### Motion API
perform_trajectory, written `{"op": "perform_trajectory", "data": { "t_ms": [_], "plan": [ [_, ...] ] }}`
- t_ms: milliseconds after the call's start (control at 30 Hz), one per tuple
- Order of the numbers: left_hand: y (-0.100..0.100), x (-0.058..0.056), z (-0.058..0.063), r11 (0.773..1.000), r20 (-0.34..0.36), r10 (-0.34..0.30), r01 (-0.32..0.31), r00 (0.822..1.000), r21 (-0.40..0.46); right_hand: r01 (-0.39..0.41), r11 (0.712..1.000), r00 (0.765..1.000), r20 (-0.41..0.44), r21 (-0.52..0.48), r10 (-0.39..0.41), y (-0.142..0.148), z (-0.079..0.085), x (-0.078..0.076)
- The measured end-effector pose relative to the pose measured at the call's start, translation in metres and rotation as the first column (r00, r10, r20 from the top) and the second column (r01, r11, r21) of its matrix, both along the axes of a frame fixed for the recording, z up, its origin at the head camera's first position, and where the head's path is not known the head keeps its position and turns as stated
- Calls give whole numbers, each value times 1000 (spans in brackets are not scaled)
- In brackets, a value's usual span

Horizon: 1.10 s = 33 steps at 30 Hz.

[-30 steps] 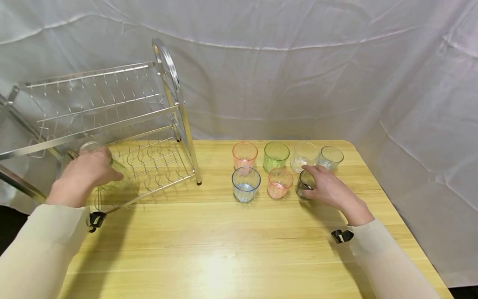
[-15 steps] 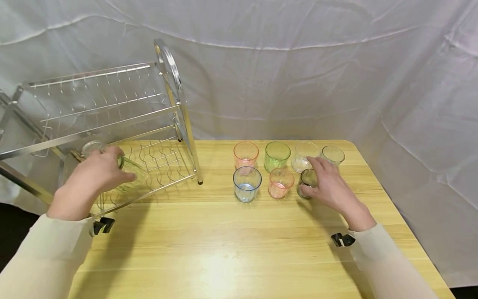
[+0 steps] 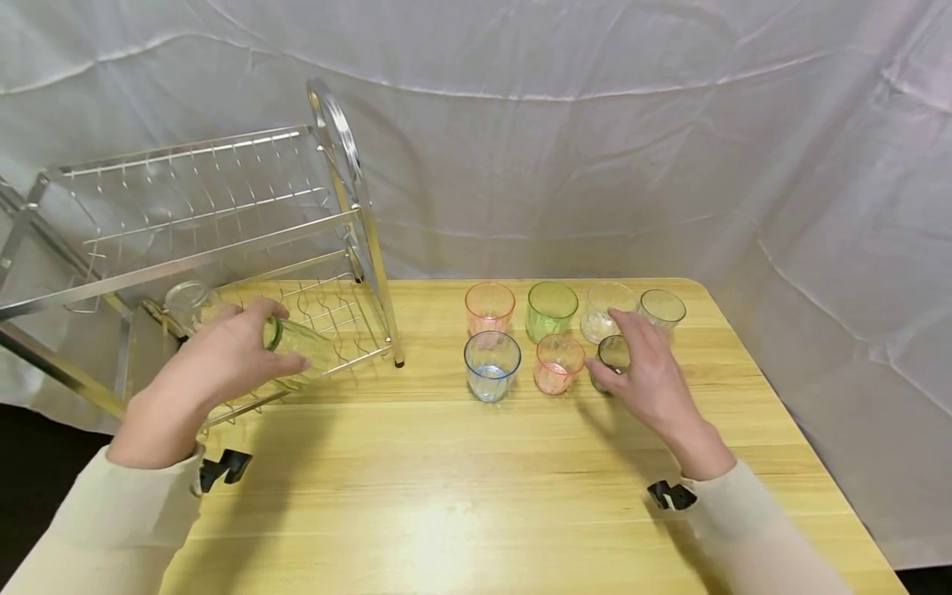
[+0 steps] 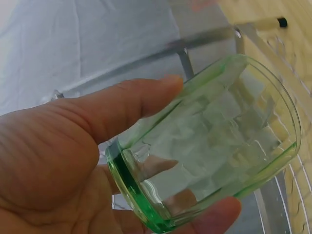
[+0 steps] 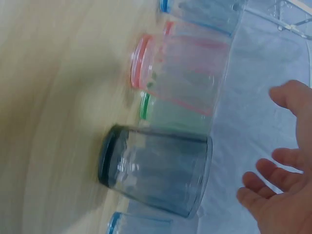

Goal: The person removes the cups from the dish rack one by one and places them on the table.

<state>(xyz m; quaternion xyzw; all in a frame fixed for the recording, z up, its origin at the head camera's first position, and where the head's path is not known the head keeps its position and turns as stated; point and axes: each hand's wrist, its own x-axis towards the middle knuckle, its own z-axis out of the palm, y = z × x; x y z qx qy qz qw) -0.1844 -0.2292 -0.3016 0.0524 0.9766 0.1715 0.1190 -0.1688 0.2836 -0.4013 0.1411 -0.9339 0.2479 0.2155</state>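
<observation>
In the head view my left hand holds a green-tinted glass on its side in front of the rack's lower tier. The left wrist view shows the thumb and fingers round this glass, its thick base towards the palm. On the right, my right hand hovers over a dark grey glass standing upright on the table. Seen from the right wrist, the fingers are spread apart and do not touch the grey glass. A pink glass stands just left of it.
A two-tier metal dish rack stands on the left of the wooden table. A clear glass lies in its lower tier. Blue, red, green, clear and bluish glasses stand nearby. Grey cloth hangs behind.
My left hand has carried the green glass rightwards and towards me from deeper in the rack. The right hand stays by the grey glass, its thumb now farther left.
</observation>
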Motion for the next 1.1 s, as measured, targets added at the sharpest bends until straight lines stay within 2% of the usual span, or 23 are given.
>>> {"op": "perform_trajectory", "data": {
  "t_ms": [167,267,367,533,667,833,900,1100],
  "plan": [
    [16,8,-6,998,-35,-30,32,999,54,-15,999,998,-62,-52,11,-11,-4,5],
    [26,12,-11,992,-24,-33,36,999,125,-35,998,995,-92,-58,30,-19,-7,8],
    [34,17,-20,975,-12,-44,46,999,219,-76,995,988,-140,-61,67,-28,-11,9],
    [46,27,-41,929,18,-63,52,998,365,-153,987,970,-197,-57,139,-40,-17,12],
    [55,32,-57,900,57,-75,44,996,433,-204,978,962,-197,-51,190,-49,-20,15],
    [65,36,-75,831,69,-116,58,991,553,-283,958,940,-216,-53,265,-59,-22,16],
    [71,36,-81,796,81,-134,58,988,602,-317,947,931,-211,-61,298,-63,-22,17],
    [90,37,-96,746,112,-164,49,980,664,-427,901,899,-140,-81,414,-77,-23,24]
  ]
}}
